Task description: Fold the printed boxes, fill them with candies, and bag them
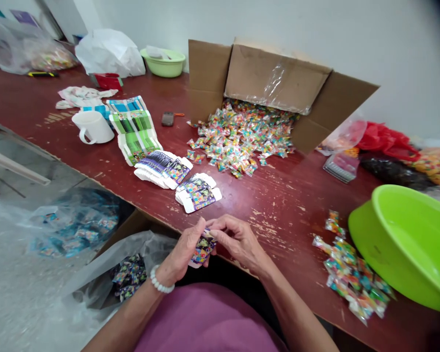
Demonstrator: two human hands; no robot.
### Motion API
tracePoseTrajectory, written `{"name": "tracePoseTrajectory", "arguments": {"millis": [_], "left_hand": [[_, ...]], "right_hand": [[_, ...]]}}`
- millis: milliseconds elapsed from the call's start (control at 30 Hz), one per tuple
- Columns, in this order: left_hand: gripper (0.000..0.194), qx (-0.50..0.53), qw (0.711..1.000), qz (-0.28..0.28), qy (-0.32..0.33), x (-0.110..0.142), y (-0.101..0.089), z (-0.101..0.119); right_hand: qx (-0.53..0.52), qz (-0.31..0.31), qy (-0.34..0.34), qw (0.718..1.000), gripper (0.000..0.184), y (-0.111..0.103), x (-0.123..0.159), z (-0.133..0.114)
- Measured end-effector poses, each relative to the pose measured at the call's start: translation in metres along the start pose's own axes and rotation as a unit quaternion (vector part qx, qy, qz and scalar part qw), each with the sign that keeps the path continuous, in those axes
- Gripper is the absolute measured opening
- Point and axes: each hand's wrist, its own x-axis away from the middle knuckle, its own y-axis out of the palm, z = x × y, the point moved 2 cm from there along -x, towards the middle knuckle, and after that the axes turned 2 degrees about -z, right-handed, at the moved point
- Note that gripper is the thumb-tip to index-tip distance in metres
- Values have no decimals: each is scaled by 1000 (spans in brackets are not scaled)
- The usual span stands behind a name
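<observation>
A small printed candy box (203,248), dark purple with bright round pictures, is between my two hands at the table's front edge. My left hand (185,249) is wrapped around its left side, a pale bead bracelet on the wrist. At the box's upper end, my right hand (238,239) pinches with thumb and fingers; the flap there is mostly hidden. Just beyond my hands lies a short stack of flat box blanks (200,192). Another fanned stack of purple blanks (163,168) adjoins it, with green blanks (137,133) farther back.
Wrapped candies (238,142) spill from a cardboard box (275,78) lying on its side. A green basin (396,244) and loose candies (355,278) are on the right. A white mug (92,127) stands left. Below the edge, a plastic bag (130,276) holds filled-looking purple boxes.
</observation>
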Motion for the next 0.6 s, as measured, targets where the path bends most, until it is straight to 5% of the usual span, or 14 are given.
{"name": "tracePoseTrajectory", "arguments": {"millis": [167,300,367,467,533,600], "left_hand": [[66,64,997,26,-18,-5,-1,-8],[49,142,989,27,-25,-8,1,-11],[44,167,985,17,-28,-5,2,-10],[45,145,989,-15,-35,3,2,-8],[47,110,992,-40,-45,9,-3,-7],[48,86,994,-47,-53,13,-10,-6]], "right_hand": [[94,-4,-65,993,14,4,2,5],[206,-39,-97,973,21,-20,-35,18],[296,55,-115,947,23,-47,-68,25],[490,210,-26,846,42,-90,-119,38],[534,222,-2,816,46,-108,-145,45],[534,224,-4,815,33,-120,-161,48]]}}
